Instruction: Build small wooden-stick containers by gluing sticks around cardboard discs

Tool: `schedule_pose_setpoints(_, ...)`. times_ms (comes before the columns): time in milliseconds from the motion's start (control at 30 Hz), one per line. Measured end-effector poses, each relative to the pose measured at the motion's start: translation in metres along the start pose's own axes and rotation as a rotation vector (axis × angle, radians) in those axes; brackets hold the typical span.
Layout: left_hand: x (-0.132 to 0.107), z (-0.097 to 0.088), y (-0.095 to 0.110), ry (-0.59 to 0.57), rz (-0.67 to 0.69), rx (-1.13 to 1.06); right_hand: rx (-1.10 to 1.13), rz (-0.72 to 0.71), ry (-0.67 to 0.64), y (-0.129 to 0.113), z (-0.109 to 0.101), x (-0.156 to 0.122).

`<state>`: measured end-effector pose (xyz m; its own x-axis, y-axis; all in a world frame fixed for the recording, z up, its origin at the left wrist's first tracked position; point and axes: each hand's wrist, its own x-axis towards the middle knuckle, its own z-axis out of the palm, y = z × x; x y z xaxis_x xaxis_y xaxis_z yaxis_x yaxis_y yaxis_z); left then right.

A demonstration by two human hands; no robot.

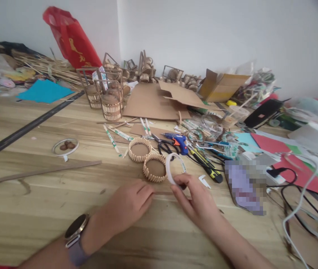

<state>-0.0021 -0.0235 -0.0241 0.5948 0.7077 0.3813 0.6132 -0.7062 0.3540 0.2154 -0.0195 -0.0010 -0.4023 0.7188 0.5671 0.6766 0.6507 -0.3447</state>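
A white ring that looks like a roll of tape (170,170) stands tilted in my right hand (195,194), pinched between thumb and fingers. My left hand (132,200) rests low over the table with its fingers curled together; what they hold, if anything, is hidden. Between the two hands a thin brownish strip (163,193) shows faintly. Just beyond my fingers sit two round trays edged with short wooden sticks, the nearer tray (155,169) touching or almost touching the farther tray (140,149). Another white ring (76,149) lies at the left around several brown beads (68,145).
Scissors (164,144), a blue glue gun (179,142) and a yellow-black cutter (207,164) lie beyond my right hand. Cardboard (144,101) and small stick baskets (111,107) stand behind. A long brown strip (49,170) lies left; cables (299,209) run at the right.
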Motion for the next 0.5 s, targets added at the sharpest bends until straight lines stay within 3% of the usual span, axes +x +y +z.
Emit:
schedule_pose_setpoints(100, -0.002, -0.005, 0.005, 0.198, -0.014, -0.059, -0.008, -0.069, 0.014, -0.002, 0.005, -0.004)
schedule_pose_setpoints(200, -0.004, -0.008, 0.01, 0.317, -0.027, -0.092, -0.024, -0.132, 0.024, -0.008, 0.008, -0.005)
schedule_pose_setpoints(500, -0.002, -0.009, 0.016, 0.362, 0.007, -0.158, -0.058, -0.198, 0.023, -0.016, 0.009, -0.004)
